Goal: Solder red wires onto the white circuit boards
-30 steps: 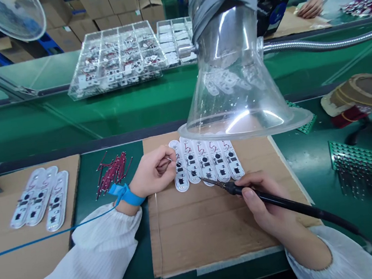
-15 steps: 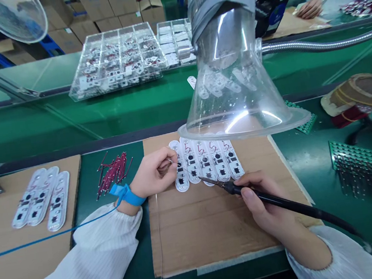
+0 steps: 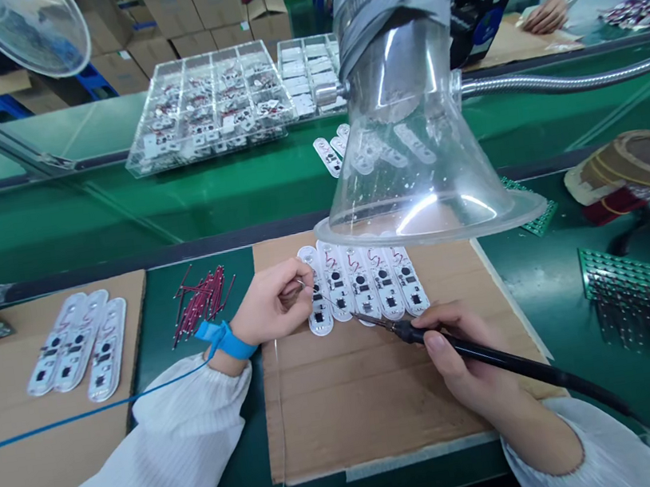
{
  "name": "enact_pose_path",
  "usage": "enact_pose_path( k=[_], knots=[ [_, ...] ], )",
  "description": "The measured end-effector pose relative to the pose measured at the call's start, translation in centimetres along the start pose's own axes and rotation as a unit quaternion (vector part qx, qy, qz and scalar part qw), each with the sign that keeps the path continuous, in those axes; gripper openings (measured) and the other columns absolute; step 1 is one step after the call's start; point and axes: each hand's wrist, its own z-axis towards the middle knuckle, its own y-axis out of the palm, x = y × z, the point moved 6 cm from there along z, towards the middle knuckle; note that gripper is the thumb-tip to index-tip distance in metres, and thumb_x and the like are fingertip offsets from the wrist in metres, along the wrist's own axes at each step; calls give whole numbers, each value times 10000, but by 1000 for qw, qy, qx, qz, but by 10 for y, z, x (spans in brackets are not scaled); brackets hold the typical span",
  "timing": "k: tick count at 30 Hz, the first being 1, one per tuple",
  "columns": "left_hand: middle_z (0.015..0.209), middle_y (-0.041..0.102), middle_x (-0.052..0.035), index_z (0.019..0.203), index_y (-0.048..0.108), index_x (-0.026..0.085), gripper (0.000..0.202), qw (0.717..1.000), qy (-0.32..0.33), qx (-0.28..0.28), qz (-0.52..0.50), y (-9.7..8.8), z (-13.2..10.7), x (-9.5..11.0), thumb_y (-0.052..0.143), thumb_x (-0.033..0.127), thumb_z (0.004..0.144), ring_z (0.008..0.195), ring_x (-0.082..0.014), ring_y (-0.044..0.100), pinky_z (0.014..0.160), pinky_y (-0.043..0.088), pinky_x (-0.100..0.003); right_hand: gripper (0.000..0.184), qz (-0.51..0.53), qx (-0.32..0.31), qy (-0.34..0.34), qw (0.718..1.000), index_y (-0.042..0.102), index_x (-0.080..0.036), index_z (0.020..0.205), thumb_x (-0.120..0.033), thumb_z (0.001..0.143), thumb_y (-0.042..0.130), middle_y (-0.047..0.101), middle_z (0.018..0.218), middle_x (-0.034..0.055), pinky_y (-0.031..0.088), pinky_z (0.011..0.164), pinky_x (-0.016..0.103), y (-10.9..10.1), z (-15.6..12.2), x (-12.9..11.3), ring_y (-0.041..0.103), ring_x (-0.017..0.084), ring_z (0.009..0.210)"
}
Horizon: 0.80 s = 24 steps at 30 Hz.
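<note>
My right hand [image 3: 472,344] is wrapped round the black handle of a soldering iron [image 3: 434,333]. The iron's tip points left, at the lower part of a row of white oblong circuit boards [image 3: 361,287] with black chips and red wires. My left hand [image 3: 275,299], wearing a blue wrist strap [image 3: 226,339], pinches a thin solder wire [image 3: 278,395] over the leftmost boards. The wire's free end reaches toward the iron's tip; whether they touch I cannot tell. Under the boards lies a cardboard sheet [image 3: 371,398].
A clear fume hood [image 3: 425,181] hangs low over the boards' far ends. Red wire pieces [image 3: 203,302] lie left of my left hand, beyond them three more boards [image 3: 76,343]. Green circuit panels [image 3: 625,270] are at right. Clear divided trays [image 3: 209,106] stand behind. A co-worker's hand [image 3: 547,15] shows far right.
The view has shifted slightly, so everything sits a little further right. Both hands keep the same hold on the solder wire and the iron, with almost no motion over the boards.
</note>
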Motion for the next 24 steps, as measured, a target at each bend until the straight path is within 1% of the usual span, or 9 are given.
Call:
enact_pose_path(
  k=[3,8,13,17,21,24],
  knots=[
    [656,407,84,920,565,205,91,1000,2,2,-2,0,0,0,575,117,943,529,-77,311,505,272,-202,76,10,1,5,1000,690,-286,1129,-329,1075,660,742,970,10,581,672,285,1,0,2,717,165,749],
    [656,393,86,916,563,205,91,1000,4,0,-1,0,0,0,576,119,944,534,-76,305,508,268,-204,94,30,13,14,999,687,-286,1162,-311,1076,658,739,1033,26,609,734,308,-1,-4,4,736,182,831],
    [652,389,86,912,557,205,88,1000,1,1,0,0,1,1,561,123,944,530,-77,305,503,269,-205,91,16,10,2,1000,689,-274,1144,-318,1072,656,746,1000,33,615,707,314,-1,-3,1,736,189,787],
    [642,359,96,914,552,211,96,1000,5,0,-5,1,0,1,559,117,934,525,-77,297,501,265,-206,84,-4,-9,-23,1000,684,-283,1137,-327,1075,649,765,966,20,615,680,291,1,5,-10,754,182,758],
    [660,412,87,919,562,209,99,1000,2,-5,7,2,-1,0,564,110,919,532,-76,307,504,276,-208,54,-27,-19,-49,998,672,-287,1112,-310,1071,646,785,932,-1,613,688,256,3,12,-20,774,166,765],
    [666,423,86,923,568,207,108,1000,5,-10,7,2,-1,0,572,102,902,535,-73,310,506,280,-204,56,-23,-8,-42,999,672,-288,1109,-320,1075,641,774,919,-7,604,665,247,2,11,-18,761,153,724]
  ],
)
